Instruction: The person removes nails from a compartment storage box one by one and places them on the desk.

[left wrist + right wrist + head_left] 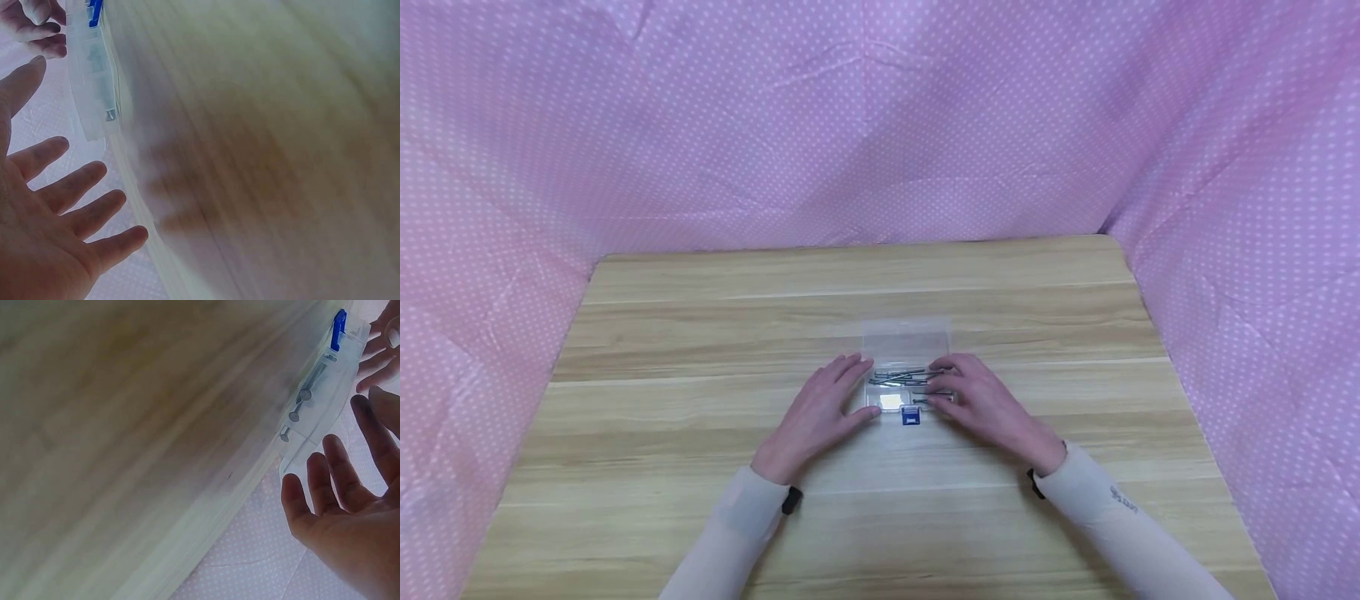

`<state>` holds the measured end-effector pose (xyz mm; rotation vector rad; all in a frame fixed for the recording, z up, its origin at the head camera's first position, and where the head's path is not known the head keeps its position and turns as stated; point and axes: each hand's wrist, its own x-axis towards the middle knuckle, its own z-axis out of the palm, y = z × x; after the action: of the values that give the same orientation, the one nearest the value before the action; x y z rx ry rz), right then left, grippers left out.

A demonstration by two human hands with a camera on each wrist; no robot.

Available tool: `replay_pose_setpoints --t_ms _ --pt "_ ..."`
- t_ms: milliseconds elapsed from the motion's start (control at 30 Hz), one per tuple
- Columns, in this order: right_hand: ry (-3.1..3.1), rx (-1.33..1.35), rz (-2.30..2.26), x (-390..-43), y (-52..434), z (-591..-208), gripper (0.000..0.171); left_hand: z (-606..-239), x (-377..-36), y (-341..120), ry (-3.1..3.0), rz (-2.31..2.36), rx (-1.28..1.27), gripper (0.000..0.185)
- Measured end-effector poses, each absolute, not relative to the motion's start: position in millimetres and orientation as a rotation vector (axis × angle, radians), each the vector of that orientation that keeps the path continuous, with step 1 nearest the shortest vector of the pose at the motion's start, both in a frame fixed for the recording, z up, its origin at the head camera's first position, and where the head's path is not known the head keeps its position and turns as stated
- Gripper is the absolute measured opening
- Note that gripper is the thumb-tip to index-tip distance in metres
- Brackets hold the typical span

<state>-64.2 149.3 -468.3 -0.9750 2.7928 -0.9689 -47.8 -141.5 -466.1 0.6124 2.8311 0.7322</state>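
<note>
A small clear plastic box (891, 402) lies on the table with its transparent lid (906, 343) folded back on the far side. Several dark metal nails (901, 377) lie in its long rear compartment, others in the front right one. A blue latch (911, 415) sits at the front edge. Beside the box's left side is my left hand (820, 408), fingers spread and nothing in its grasp. My right hand (981, 400) is at the right side, its bent, parted fingers overlapping that edge in the head view. Round nail heads (305, 394) show through the wall in the right wrist view.
The wood-grain table (685, 333) has rounded far corners. Pink cloth with white dots (865, 150) hangs behind it and along both sides. Dark bands (792, 500) circle both wrists at the sleeve cuffs.
</note>
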Motion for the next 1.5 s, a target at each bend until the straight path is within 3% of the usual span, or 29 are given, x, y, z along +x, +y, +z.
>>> replay_pose_setpoints --t_ms 1500 --pt "2.723 -1.162 -0.658 -89 140 -467 0.012 -467 -57 -136 2.786 0.665 0.575 0.075"
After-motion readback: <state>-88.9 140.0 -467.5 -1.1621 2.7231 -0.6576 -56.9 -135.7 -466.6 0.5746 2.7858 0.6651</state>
